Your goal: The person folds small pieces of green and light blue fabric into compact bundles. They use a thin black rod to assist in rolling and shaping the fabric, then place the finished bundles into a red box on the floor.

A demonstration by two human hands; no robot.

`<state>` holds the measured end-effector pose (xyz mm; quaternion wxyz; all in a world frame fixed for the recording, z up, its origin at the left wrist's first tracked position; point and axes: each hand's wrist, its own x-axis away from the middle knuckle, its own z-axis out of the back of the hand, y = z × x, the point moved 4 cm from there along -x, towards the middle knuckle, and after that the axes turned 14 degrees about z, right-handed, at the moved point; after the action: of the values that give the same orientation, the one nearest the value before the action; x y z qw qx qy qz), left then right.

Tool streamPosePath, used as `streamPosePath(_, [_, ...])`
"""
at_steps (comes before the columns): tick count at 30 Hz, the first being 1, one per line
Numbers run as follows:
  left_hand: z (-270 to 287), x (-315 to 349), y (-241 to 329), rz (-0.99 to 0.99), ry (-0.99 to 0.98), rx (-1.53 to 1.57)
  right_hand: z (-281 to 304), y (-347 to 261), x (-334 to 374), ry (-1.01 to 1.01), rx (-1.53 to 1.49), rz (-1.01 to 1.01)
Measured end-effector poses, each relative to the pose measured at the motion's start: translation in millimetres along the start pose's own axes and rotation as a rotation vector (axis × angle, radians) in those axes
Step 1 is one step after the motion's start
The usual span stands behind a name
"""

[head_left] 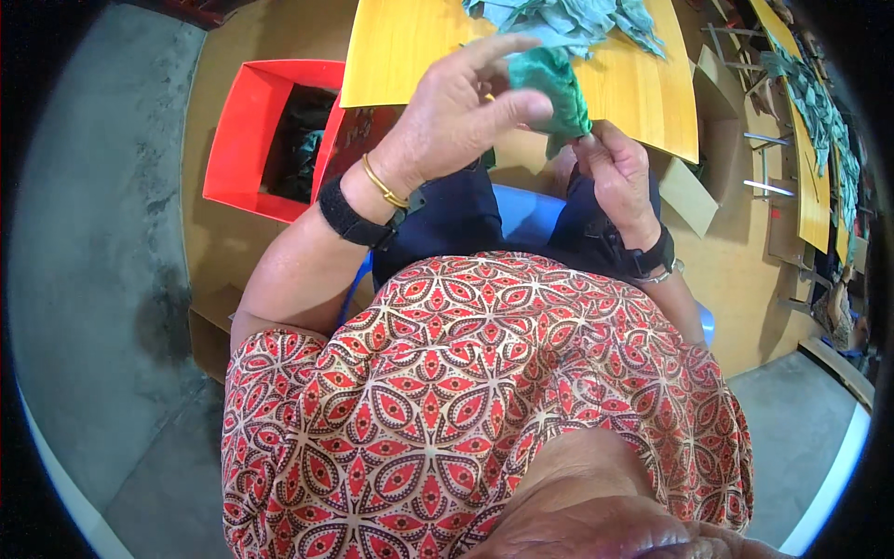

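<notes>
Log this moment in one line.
left hand: half open at green piece | right hand: pinching its lower end | yellow table: blue-green pile on it

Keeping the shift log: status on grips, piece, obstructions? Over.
Right grip pinching crumpled green cloth-like piece by its lower end. Left grip alongside, contact unclear. Crumpled blue-green pile beyond, apparently not blocking.

Through my head feed I see the right hand (617, 177) pinching the lower end of a crumpled green piece of thin material (557, 86). The left hand (456, 107) curves at its upper part, thumb overlapping it; I can't tell whether it grips. Beyond, a bluish-green heap (573, 26) lies on the yellow desk (643, 107); a red box (244, 140) stands left, a cardboard box (691, 200) right.
</notes>
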<state>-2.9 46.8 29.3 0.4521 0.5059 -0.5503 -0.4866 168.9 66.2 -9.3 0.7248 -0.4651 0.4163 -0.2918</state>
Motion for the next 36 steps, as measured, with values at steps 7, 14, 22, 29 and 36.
streamPosePath(7, [8.7, 0.1, 2.7, -0.185, 0.161, -0.316, -1.6, 0.5, 7.1, -0.042, -0.13, -0.039])
streamPosePath(14, [-11.8, 4.7, -8.2, -0.163, 0.083, -0.322, -2.9, -0.4, 10.1, -0.082, -0.448, -0.187])
streamPosePath(22, [-0.3, -2.4, -5.7, -0.091, 0.064, -0.092, -7.1, 2.9, 7.0, -0.133, -0.597, -0.267])
streamPosePath(29, [5.0, 4.4, 6.9, -0.197, 0.097, -0.298, -5.2, 0.2, 8.5, -0.17, -0.346, -0.212])
streamPosePath(36, [-2.6, 11.0, 5.5, -0.028, -0.013, -0.391, -2.6, -4.9, 5.8, -0.153, -0.218, -0.077])
